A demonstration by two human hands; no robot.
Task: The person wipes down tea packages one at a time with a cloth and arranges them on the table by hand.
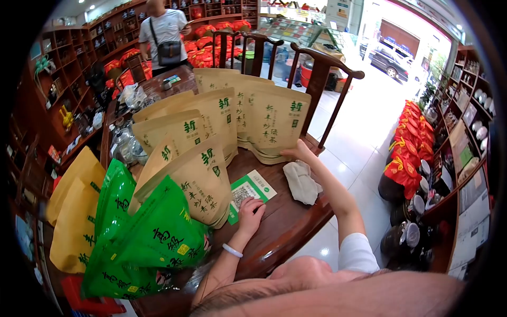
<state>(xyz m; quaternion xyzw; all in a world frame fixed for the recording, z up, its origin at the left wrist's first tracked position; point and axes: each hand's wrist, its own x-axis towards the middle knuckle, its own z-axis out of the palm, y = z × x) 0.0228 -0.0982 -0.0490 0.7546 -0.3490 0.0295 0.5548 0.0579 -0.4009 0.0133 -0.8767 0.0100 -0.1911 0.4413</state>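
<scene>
My left hand, with a pale bracelet at the wrist, rests on the near edge of a green and white QR-code card. Its fingers are loosely bent and hold nothing. My right hand grips the lower right corner of an upright kraft-paper tea bag with green and black printing. More kraft tea bags stand in rows to the left. Shiny green tea bags lean in front of them. A crumpled light cloth lies beside my right forearm.
Everything stands on a dark wooden table. Yellow-brown bags stand at the left edge. Wooden chairs line the far side. A person with a black shoulder bag stands behind. Red-covered jars line the floor at right.
</scene>
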